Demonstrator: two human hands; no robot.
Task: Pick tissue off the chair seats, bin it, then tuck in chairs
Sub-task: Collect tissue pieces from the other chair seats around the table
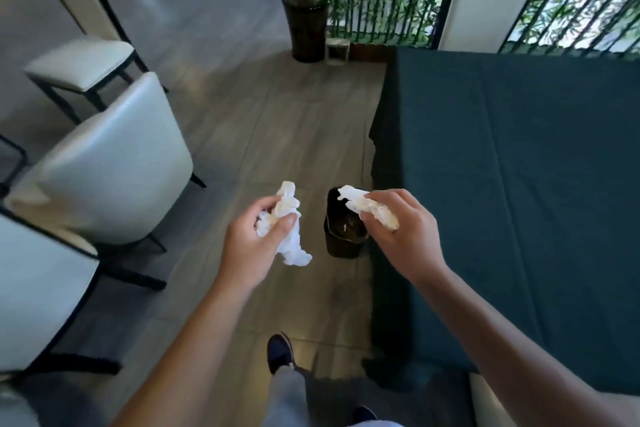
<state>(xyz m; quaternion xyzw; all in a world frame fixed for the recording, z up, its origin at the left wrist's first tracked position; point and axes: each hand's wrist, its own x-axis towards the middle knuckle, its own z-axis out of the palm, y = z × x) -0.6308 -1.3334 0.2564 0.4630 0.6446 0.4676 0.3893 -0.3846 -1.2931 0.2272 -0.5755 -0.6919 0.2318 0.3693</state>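
Note:
My left hand [254, 243] grips a crumpled white tissue [289, 229] in front of me, left of the bin. My right hand [401, 229] pinches a second crumpled tissue [367, 206] right above the open top of a small dark bin [341, 243] that stands on the floor beside the table. Some litter lies inside the bin. White chairs stand on the left: one with a curved back [114, 163], another [45, 288] at the near left, and a stool-like seat [81, 62] further back.
A table under a dark green cloth [519, 184] fills the right side. A potted plant [306, 21] and a small white box [337, 50] stand at the far end by a bamboo screen. My feet [280, 354] are on the wooden floor between chairs and table.

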